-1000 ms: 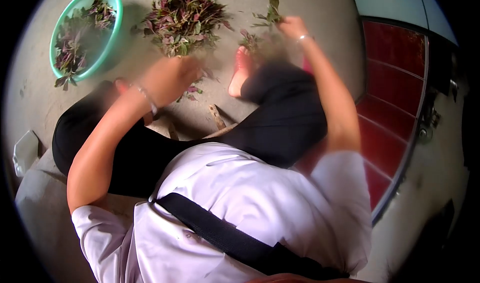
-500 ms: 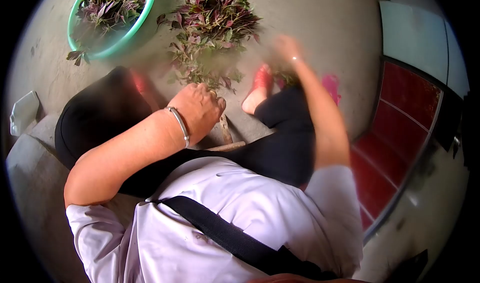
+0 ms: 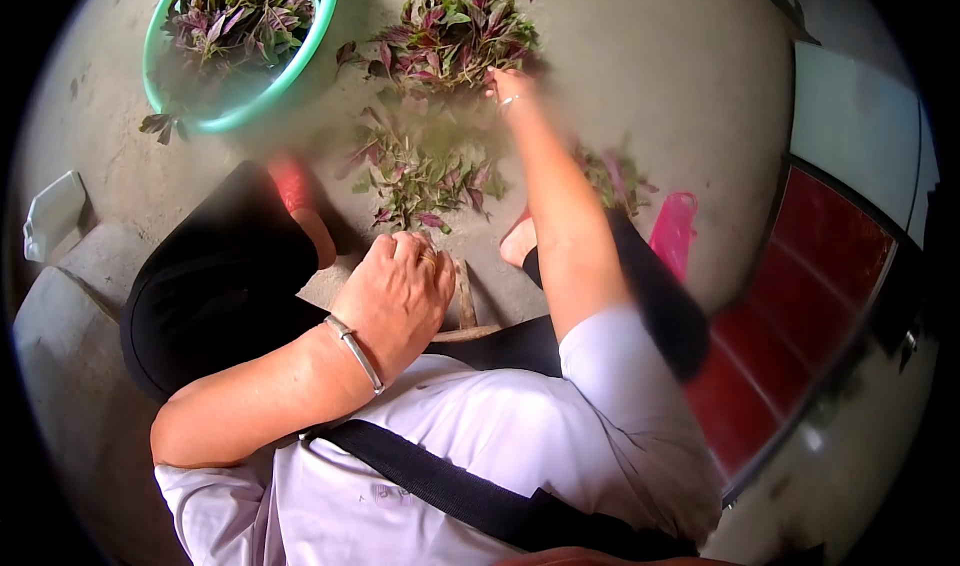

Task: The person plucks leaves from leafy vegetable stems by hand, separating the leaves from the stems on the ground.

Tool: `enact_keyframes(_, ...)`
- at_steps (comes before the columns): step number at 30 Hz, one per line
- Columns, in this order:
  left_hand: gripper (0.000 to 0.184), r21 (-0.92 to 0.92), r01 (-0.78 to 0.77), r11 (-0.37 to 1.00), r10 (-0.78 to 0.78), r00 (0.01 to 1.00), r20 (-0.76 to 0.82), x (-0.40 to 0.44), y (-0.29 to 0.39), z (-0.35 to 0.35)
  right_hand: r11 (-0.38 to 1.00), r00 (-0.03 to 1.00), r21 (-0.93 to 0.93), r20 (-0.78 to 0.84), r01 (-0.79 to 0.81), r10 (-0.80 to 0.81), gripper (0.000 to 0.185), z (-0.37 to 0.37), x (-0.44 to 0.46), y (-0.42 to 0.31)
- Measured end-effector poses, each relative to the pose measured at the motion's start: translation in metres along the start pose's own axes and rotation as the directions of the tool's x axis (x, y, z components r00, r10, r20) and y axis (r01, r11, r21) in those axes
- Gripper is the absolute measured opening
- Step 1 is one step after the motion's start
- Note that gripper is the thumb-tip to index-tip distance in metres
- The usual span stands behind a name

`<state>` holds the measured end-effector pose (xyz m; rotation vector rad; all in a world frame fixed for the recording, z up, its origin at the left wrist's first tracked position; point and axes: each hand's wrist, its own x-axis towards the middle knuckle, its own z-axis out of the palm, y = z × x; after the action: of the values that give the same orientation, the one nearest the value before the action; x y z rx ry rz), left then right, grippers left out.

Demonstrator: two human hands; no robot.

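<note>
My left hand (image 3: 398,288) is curled closed in front of my lap, back of the hand up, with a ring and a silver bangle. Its palm is hidden, so I cannot make out what it holds. My right hand (image 3: 511,85) reaches forward to the near right edge of a pile of red-and-green leafy greens (image 3: 455,41), its fingers bent in against the stems. Closer to me lies a looser scatter of leafy greens (image 3: 425,181), partly blurred. More leafy greens (image 3: 612,181) lie to the right of my right forearm.
A green-rimmed basin (image 3: 328,26) holding leafy greens stands at the upper left. A pink plastic bag (image 3: 674,234) lies right of my leg. Red tiles (image 3: 760,351) and pale panels (image 3: 850,116) line the right side. A wooden piece (image 3: 465,296) shows below my left hand.
My right hand has swung from the right, above my foot, forward and left to the big pile. My left hand stays closed, a little lower in view. The camera view has shifted slightly.
</note>
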<state>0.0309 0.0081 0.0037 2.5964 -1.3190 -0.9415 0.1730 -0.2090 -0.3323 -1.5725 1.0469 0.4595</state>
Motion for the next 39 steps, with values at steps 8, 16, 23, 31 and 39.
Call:
enact_keyframes(8,0.037,-0.052,0.063,0.997,-0.071,0.985,-0.159,-0.003,-0.002,-0.003,0.9,0.934,0.402,0.229,0.167,-0.275,0.003,-0.037,-0.069,-0.051)
enact_keyframes(16,0.014,-0.642,-0.065,0.764,-0.435,0.684,-0.586,0.01,-0.022,-0.012,0.919,0.78,0.376,0.538,0.117,-0.319,0.01,-0.091,-0.224,-0.128)
enact_keyframes(23,0.018,-0.831,-0.289,0.474,-0.385,0.781,-0.492,0.022,-0.023,-0.012,0.87,0.68,0.434,0.566,0.236,-0.467,0.015,-0.117,-0.312,-0.128)
enact_keyframes(31,0.012,-0.631,-0.325,0.704,-0.317,0.652,-0.689,0.016,-0.01,-0.02,0.836,0.699,0.423,0.477,0.349,-0.533,0.016,-0.119,-0.35,-0.124)
enact_keyframes(39,0.012,-0.621,-0.278,0.733,-0.367,0.607,-0.704,0.018,-0.014,-0.026,0.783,0.656,0.533,0.471,0.321,-0.59,0.014,-0.106,-0.348,-0.128)
